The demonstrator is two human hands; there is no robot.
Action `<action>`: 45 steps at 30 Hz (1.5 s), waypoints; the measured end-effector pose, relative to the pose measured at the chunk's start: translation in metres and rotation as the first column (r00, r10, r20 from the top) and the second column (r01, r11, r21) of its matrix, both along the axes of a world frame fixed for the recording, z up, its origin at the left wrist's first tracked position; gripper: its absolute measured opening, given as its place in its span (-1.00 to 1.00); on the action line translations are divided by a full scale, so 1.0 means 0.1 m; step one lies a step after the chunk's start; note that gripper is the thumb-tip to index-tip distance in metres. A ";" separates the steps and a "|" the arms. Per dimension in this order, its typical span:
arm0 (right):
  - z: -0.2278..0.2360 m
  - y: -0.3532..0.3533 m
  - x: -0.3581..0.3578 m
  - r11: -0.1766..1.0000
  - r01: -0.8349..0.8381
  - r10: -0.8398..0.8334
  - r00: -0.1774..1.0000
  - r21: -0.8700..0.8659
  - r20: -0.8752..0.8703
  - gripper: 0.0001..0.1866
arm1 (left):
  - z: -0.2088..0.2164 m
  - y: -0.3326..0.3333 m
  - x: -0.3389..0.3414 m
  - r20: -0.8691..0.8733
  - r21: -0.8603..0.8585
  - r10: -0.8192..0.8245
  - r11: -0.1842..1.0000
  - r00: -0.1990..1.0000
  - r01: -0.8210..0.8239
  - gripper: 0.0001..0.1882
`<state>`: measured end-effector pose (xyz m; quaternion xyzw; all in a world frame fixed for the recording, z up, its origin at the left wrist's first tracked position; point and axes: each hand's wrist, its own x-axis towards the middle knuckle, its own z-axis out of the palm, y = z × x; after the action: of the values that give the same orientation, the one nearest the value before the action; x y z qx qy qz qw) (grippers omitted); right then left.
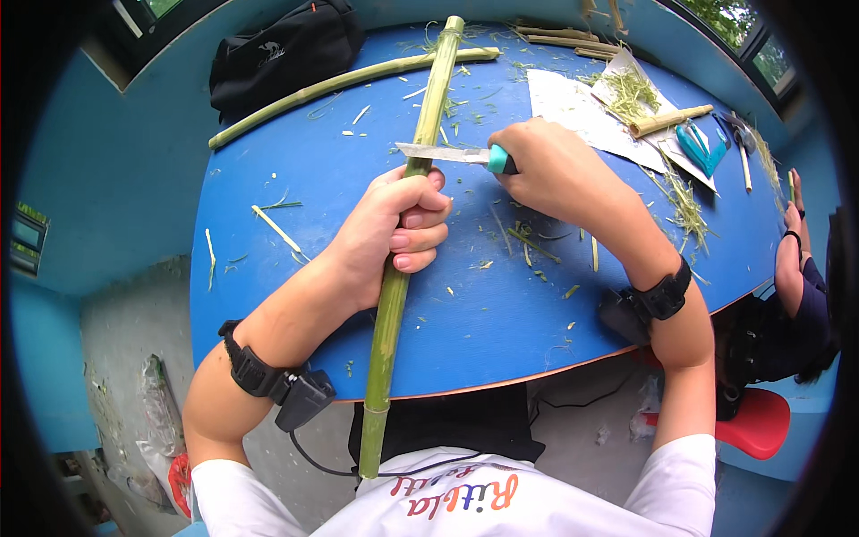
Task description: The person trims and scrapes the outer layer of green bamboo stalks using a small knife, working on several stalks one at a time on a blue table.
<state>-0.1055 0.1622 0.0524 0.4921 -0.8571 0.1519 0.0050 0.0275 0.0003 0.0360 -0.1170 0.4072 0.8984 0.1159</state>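
My left hand point(403, 219) is wrapped round a long green bamboo stalk point(386, 331), about midway along it. The stalk slants from my lap up over the blue table; its upper part looks paler and scraped. In my right hand point(555, 166) is a utility knife point(497, 159) with a teal and black handle. Its blade lies across the stalk just above my left fist, pointing left. Where the edge meets the stalk, I cannot tell how deep it bites.
Another bamboo stalk point(349, 79) lies along the back of the blue table point(501, 331), by a black bag point(284, 55). Shavings are scattered about. At the right are paper sheets point(573, 116), a short bamboo piece point(671, 120), a teal tool point(702, 150) and a hammer point(744, 148). Another person point(792, 259) sits beyond.
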 end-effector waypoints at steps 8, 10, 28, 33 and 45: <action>-0.11 0.09 -0.50 0.954 0.293 -0.298 0.951 -0.065 -0.085 -0.79 | 0.04 0.06 0.02 0.046 -0.074 -0.074 0.994 0.996 0.077 -0.88; -0.06 0.13 -0.52 0.946 0.323 -0.325 0.944 -0.036 -0.057 -0.73 | 0.03 0.06 0.00 0.029 -0.106 -0.096 0.990 0.995 0.098 -0.88; -0.12 -0.10 -0.10 0.997 0.081 -0.081 0.996 -0.001 -0.029 -0.87 | -0.05 -0.06 -0.05 0.025 0.069 -0.091 0.994 0.996 0.089 -0.86; -0.11 0.03 -0.64 0.933 0.318 -0.338 0.935 -0.170 -0.106 -0.86 | 0.00 -0.02 -0.02 0.065 0.016 -0.185 0.983 0.981 0.185 -0.88; -0.01 -0.07 0.01 0.998 0.067 -0.067 0.998 0.013 -0.018 -0.86 | -0.01 -0.02 -0.03 0.024 -0.026 -0.093 0.995 0.995 0.093 -0.87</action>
<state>-0.1046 0.1548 0.0516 0.4646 -0.8740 0.1416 0.0143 0.0249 -0.0018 0.0349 -0.1098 0.4231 0.8850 0.1606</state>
